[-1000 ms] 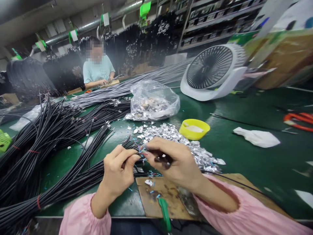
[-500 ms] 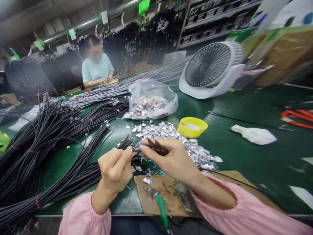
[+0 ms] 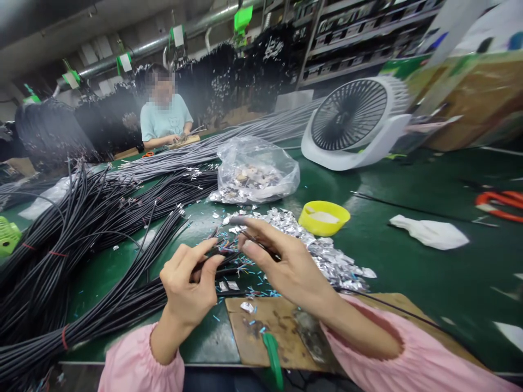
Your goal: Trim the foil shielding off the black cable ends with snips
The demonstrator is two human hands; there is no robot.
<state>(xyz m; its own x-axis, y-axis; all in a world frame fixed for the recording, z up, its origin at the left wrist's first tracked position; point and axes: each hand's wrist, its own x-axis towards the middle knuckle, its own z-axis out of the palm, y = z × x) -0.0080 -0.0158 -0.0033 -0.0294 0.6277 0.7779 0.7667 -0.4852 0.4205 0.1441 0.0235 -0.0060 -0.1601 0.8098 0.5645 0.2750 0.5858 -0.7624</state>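
Note:
My left hand (image 3: 188, 286) is beside a bunch of black cables (image 3: 134, 302), its index finger and thumb parted over dark cable ends. Opposite it, my right hand (image 3: 281, 261) hovers with fingers spread and thumb apart. Dark shapes between its fingers are too shadowed to make out. Stripped cable ends with thin coloured wires (image 3: 231, 242) lie between the two hands. Small blue clippings (image 3: 255, 280) are scattered beneath them. A heap of silver foil scraps (image 3: 335, 264) spreads behind and beside my right hand.
A brown board (image 3: 261, 313) with a green-handled tool (image 3: 272, 356) lies near the table's front edge. Farther back are a clear bag of scraps (image 3: 257, 174), a yellow dish (image 3: 324, 219) and a white fan (image 3: 355, 122). Across the table a person (image 3: 165, 117) works.
Both hands were pinching close together at the wire ends; now their fingers have parted and the hands are slightly farther apart. The view has shifted a little.

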